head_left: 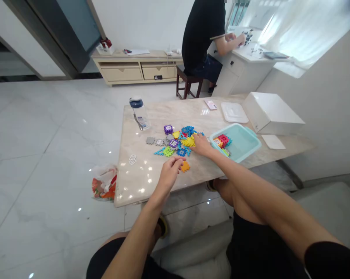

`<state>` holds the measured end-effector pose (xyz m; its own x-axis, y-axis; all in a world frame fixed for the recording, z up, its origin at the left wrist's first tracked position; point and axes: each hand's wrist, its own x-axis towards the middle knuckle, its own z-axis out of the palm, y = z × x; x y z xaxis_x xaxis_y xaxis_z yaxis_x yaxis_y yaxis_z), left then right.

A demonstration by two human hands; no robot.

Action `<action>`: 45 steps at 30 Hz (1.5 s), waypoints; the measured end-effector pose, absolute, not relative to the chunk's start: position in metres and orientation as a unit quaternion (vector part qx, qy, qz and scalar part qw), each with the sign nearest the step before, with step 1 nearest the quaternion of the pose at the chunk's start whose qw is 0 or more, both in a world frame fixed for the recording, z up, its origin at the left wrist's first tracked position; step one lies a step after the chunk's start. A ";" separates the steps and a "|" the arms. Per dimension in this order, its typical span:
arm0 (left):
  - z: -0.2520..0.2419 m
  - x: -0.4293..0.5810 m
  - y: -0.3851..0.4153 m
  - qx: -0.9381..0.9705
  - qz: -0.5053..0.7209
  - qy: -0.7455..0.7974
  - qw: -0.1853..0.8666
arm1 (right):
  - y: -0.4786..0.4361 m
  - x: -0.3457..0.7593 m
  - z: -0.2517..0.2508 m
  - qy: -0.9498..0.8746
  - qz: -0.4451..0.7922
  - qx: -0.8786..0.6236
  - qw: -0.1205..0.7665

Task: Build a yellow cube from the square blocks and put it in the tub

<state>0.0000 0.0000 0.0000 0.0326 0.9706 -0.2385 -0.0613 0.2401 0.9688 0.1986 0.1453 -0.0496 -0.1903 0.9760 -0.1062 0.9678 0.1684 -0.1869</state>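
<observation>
A pile of interlocking plastic building pieces lies mid-table, with blue (181,152), purple (168,129), grey (150,140) and lime green (168,151) ones among them. At the right side of the pile, my right hand (201,145) has its fingers closed around a yellow piece (188,142); its fingertips are partly hidden. My left hand (170,170) hovers nearer the table's front edge, fingers loosely bent and thumb apart. Just right of its fingertips lies an orange piece (185,166). A light teal tub (241,141) beside my right forearm holds several red, orange and green pieces.
A clear bottle with a blue lid (137,104) stands at the table's back left. A white lid (234,112), a white box (272,112) and a pink packet (210,104) sit at the back right. A plastic bag (104,182) is on the floor. Another person (204,35) sits at a white desk.
</observation>
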 end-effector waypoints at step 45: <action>0.028 0.006 0.001 0.415 0.440 0.477 0.638 | 0.166 0.196 -0.065 -0.830 0.062 -0.552 -0.037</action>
<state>0.0061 0.0011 0.0283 0.1568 0.9571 -0.2435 -0.1655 0.2685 0.9490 0.1957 0.1661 -0.0650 -0.3867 0.9130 -0.1302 0.9222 0.3819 -0.0612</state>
